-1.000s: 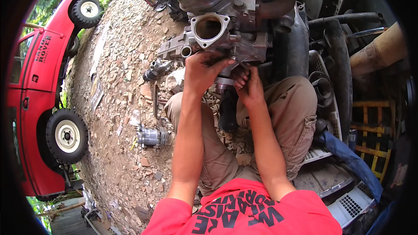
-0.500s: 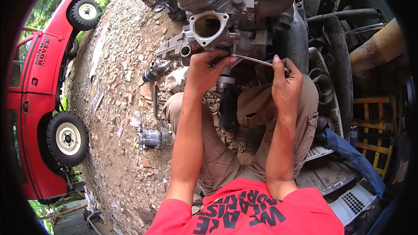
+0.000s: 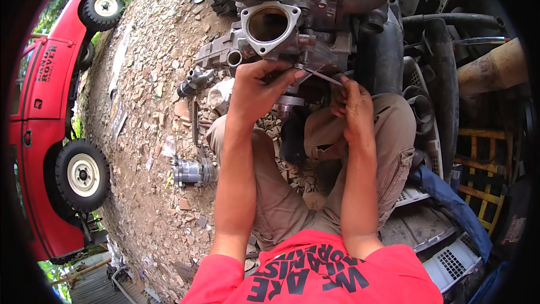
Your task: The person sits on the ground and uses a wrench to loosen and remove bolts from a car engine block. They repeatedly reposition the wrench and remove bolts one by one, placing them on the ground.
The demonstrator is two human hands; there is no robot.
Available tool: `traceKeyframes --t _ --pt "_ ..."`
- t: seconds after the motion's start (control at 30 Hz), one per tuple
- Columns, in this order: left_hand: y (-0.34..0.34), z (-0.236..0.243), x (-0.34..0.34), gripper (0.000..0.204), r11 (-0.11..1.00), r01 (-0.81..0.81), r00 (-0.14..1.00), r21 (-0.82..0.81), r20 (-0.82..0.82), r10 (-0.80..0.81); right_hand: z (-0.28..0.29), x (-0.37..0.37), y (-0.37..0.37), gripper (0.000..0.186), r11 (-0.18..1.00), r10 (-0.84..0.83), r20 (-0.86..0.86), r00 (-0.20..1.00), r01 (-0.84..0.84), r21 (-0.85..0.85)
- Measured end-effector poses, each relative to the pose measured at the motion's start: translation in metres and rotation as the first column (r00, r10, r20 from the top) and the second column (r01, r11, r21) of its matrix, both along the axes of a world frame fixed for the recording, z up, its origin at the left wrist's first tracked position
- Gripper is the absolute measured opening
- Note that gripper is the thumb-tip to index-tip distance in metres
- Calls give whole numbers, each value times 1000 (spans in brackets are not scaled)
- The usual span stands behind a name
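A grimy metal engine assembly (image 3: 315,17) fills the top centre, with a triangular flange (image 3: 270,9) round an open bore and a small round port (image 3: 234,58) beneath it. My left hand (image 3: 252,91) is closed at the engine's lower edge, thumb against the head of a silver wrench (image 3: 322,75) by a bolt; what its fingers grip is hidden. My right hand (image 3: 355,110) grips the wrench's outer end. Below them is a silver round fitting (image 3: 289,101).
A red vehicle (image 3: 39,135) stands left, beyond rubble ground (image 3: 140,169). A cylindrical metal part (image 3: 193,171) and a smaller fitting (image 3: 194,81) lie left of my legs (image 3: 382,157). Black pipes (image 3: 441,90), bamboo (image 3: 489,70), white crates (image 3: 453,264) and a yellow rack (image 3: 481,186) crowd the right.
My right hand came out from below the engine with the wrench half a second ago, then swung slightly left and down, changing the wrench's angle. The engine appears higher in view.
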State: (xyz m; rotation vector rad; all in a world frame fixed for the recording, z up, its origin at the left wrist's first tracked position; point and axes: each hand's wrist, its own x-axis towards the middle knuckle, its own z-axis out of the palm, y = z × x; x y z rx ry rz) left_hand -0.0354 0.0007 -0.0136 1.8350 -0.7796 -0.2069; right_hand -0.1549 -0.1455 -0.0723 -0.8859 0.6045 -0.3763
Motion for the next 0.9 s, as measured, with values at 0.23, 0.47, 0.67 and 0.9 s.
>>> traceKeyframes --t 0.23,0.47,0.67,0.9 --pt "-4 -1 -2 17 1000 2 1000 11 30 -2 -60 29 41 23 859 -5 293 956 -146 490" --pt "-6 0 -5 17 998 -44 997 -41 -71 41 -61 35 56 28 777 2 416 909 -263 572" --pt "-7 -6 3 21 1000 -11 1000 10 30 10 -49 25 45 21 860 -37 239 970 -90 502" --pt "-5 -3 1 22 1000 3 1000 19 11 -3 57 -27 -13 37 405 -218 144 965 224 -886"
